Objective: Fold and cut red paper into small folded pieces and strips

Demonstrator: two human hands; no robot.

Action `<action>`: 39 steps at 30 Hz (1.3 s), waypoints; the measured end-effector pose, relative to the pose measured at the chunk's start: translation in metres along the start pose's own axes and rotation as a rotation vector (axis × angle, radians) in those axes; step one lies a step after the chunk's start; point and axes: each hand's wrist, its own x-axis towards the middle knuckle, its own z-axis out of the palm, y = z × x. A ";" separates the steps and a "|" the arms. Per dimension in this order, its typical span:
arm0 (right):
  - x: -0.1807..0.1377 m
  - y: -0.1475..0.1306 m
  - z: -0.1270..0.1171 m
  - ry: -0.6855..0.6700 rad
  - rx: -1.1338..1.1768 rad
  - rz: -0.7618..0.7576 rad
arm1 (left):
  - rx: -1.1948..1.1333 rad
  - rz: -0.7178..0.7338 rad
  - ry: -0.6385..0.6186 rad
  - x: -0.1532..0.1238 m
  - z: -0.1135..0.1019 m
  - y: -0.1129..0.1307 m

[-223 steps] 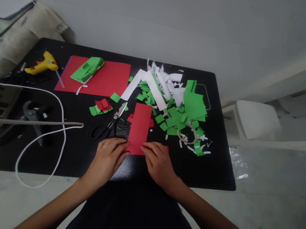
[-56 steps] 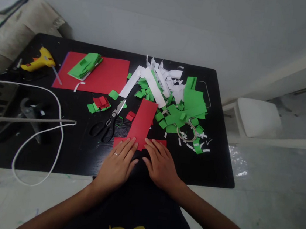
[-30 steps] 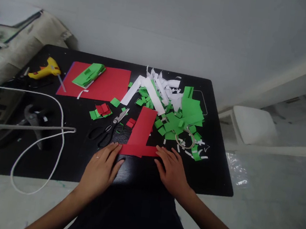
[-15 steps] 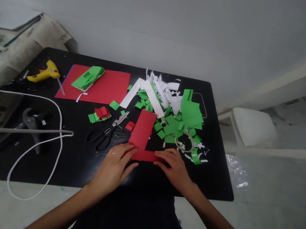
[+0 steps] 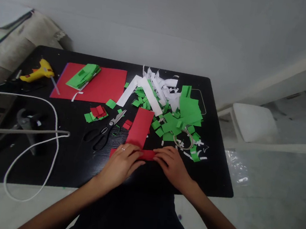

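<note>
A narrow red paper strip (image 5: 147, 155) lies crosswise near the front of the black table, one end showing left of my left hand. My left hand (image 5: 122, 162), with a ring on one finger, is closed on the strip, fingertips near its middle. My right hand (image 5: 171, 165) grips the strip's right end between fingers and thumb. A wider red paper piece (image 5: 140, 126) extends away from the strip; its near end is partly hidden by my left hand. Black-handled scissors (image 5: 106, 131) lie half open to the left, near small red paper squares (image 5: 127, 124).
Green paper pieces (image 5: 188, 111) and white paper scraps (image 5: 167, 86) are heaped at the back right, beside a tape ring (image 5: 183, 139). Red sheets (image 5: 108, 86), a yellow glue gun (image 5: 43, 69), pliers (image 5: 26, 123) and a looped white cable (image 5: 55, 147) occupy the left side.
My left hand has shifted slightly right along the strip, bringing the hands closer together. The strip's left end now shows beyond my left hand. The whole view has moved slightly.
</note>
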 end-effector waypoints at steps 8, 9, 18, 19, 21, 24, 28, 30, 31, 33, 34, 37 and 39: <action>0.006 -0.006 0.004 0.038 -0.032 -0.013 | -0.029 -0.007 -0.073 0.015 -0.001 0.002; 0.006 -0.006 0.004 0.038 -0.028 -0.012 | -0.036 -0.005 -0.086 0.016 -0.001 0.002; 0.004 -0.001 0.006 0.021 -0.012 -0.021 | -0.027 -0.012 -0.065 0.013 0.004 0.003; 0.005 -0.002 0.005 0.029 0.004 -0.016 | -0.039 -0.012 -0.059 0.013 0.004 0.003; 0.008 -0.005 0.003 0.063 0.046 -0.009 | -0.082 -0.016 -0.052 0.012 0.001 0.004; 0.012 -0.013 -0.003 0.126 0.098 -0.036 | -0.183 -0.060 -0.091 0.011 -0.009 0.005; 0.017 -0.021 -0.008 0.174 0.120 -0.165 | -0.345 -0.145 -0.167 0.010 -0.030 0.006; 0.018 -0.024 -0.010 0.182 0.134 -0.209 | -0.402 -0.168 -0.197 0.010 -0.037 0.006; 0.018 -0.024 -0.010 0.180 0.142 -0.216 | -0.421 -0.177 -0.207 0.010 -0.040 0.005; 0.019 -0.026 -0.010 0.175 0.165 -0.208 | -0.440 -0.182 -0.211 0.010 -0.044 0.004; 0.020 -0.026 -0.011 0.176 0.179 -0.193 | -0.443 -0.179 -0.210 0.010 -0.044 0.003; 0.022 -0.027 -0.013 0.165 0.223 -0.092 | -0.445 -0.152 -0.195 0.011 -0.046 0.002; 0.024 -0.027 -0.015 0.123 0.267 0.012 | -0.445 -0.137 -0.181 0.012 -0.047 0.003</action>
